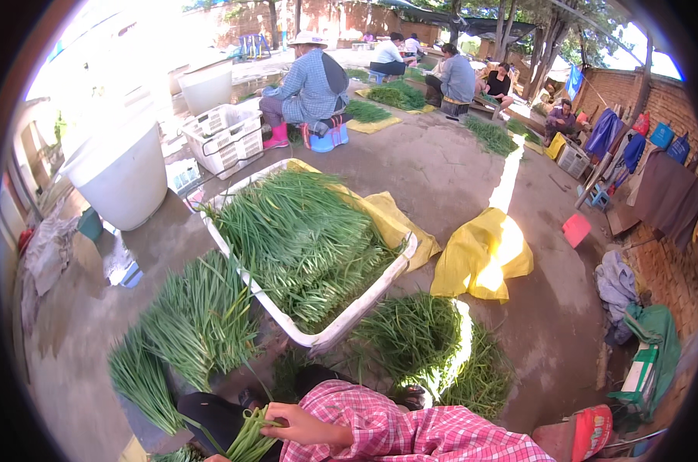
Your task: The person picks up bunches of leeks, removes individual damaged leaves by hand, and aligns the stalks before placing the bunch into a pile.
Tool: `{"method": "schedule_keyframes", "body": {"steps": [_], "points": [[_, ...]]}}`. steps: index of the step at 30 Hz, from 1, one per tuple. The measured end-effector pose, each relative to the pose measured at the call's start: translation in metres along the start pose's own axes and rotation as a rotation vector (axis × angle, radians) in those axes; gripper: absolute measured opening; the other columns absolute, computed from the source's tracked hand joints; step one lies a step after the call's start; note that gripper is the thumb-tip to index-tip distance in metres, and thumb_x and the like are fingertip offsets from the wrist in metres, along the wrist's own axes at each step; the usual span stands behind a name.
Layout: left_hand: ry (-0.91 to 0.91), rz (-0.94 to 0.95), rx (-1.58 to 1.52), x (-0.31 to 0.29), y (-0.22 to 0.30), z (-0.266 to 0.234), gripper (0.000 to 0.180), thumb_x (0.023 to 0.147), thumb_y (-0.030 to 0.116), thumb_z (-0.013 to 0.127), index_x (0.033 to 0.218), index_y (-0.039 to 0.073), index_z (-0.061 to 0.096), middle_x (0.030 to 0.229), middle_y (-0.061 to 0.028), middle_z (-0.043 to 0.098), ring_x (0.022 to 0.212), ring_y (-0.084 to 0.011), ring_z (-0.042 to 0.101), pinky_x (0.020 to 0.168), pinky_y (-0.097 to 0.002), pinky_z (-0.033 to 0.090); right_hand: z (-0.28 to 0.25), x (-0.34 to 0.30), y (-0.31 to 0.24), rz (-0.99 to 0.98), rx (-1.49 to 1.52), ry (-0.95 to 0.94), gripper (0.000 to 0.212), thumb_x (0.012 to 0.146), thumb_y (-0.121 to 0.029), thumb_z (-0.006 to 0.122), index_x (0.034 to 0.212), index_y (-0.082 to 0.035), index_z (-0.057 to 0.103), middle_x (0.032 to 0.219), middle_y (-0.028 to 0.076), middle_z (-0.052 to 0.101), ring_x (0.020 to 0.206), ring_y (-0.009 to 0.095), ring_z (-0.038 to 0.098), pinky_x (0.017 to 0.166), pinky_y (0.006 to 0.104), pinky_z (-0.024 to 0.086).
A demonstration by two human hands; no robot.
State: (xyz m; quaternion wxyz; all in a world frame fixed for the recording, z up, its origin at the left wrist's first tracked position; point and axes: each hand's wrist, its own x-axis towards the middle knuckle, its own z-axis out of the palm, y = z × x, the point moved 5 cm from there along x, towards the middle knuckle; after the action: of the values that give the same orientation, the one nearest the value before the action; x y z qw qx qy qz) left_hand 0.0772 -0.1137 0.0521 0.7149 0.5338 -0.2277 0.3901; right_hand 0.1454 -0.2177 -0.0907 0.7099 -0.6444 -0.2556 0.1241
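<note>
Low in the view, my right hand (299, 424) pinches a small bunch of chives (249, 436), long green blades, over my dark trouser leg. Only a sliver of my left hand (216, 458) shows at the bottom edge beside that bunch; its fingers are mostly hidden. Ahead stands a white plastic crate (316, 336) heaped with chives in neat rows. More bundled chives (199, 312) lie to the crate's left, near my leg. On its right, a loose pile of chives (411, 339) spreads over the ground, crossed by a sunlit strip.
A yellow sack (480, 258) lies right of the crate. Back left are a large white tub (122, 177) and an empty-looking white basket (224, 138). A person in a hat (307, 88) sits on a stool; several others sit farther off among chives. Cloths hang along the right brick wall.
</note>
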Motion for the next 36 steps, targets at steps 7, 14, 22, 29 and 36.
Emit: {"method": "schedule_keyframes", "body": {"steps": [7,14,22,29,36], "points": [[0.019,-0.105,0.061,-0.002,0.001,0.004,0.034,0.081,0.036,0.046,0.067,0.008,0.033,0.044,0.0002,0.030,0.038,-0.0103,0.032,0.036,-0.0212,0.030,-0.013,-0.003,-0.001,-0.017,-0.123,0.171,0.023,0.073,-0.018,0.059,0.068,0.000,0.046,0.066,0.008,0.039,0.057,0.017,0.040,0.051,0.0284,0.032],[0.045,-0.099,0.027,-0.001,0.002,0.003,0.033,0.082,0.035,0.045,0.067,0.009,0.034,0.044,0.0010,0.030,0.038,-0.0095,0.031,0.036,-0.0208,0.030,-0.067,-0.007,0.026,0.125,-0.270,0.343,0.027,0.071,-0.020,0.062,0.065,0.000,0.046,0.062,0.007,0.038,0.055,0.015,0.040,0.051,0.0274,0.032],[0.161,-0.068,-0.043,-0.001,0.010,-0.020,0.032,0.082,0.035,0.044,0.067,0.009,0.034,0.044,0.0017,0.030,0.037,-0.0087,0.030,0.036,-0.0204,0.029,-0.186,-0.045,-0.104,0.021,0.057,0.100,0.014,0.076,-0.015,0.058,0.072,-0.004,0.049,0.070,0.000,0.045,0.063,0.008,0.042,0.054,0.0224,0.033],[0.428,-0.064,-0.283,-0.004,0.010,-0.047,0.031,0.083,0.034,0.044,0.067,0.009,0.035,0.044,0.0024,0.030,0.037,-0.0080,0.029,0.036,-0.0201,0.029,-0.321,-0.101,0.023,0.563,-0.982,0.306,0.039,0.074,-0.029,0.057,0.099,0.001,0.052,0.095,0.011,0.054,0.090,0.022,0.051,0.073,0.0327,0.041],[0.309,-0.086,-0.521,0.018,0.008,-0.044,0.025,0.081,0.025,0.048,0.064,0.010,0.038,0.044,0.0043,0.031,0.035,-0.0052,0.028,0.038,-0.0181,0.030,-0.208,-0.040,-0.040,0.235,-0.342,0.004,0.051,0.077,-0.020,0.055,0.120,-0.001,0.035,0.113,0.013,0.046,0.102,0.020,0.046,0.086,0.0312,0.036]]}}
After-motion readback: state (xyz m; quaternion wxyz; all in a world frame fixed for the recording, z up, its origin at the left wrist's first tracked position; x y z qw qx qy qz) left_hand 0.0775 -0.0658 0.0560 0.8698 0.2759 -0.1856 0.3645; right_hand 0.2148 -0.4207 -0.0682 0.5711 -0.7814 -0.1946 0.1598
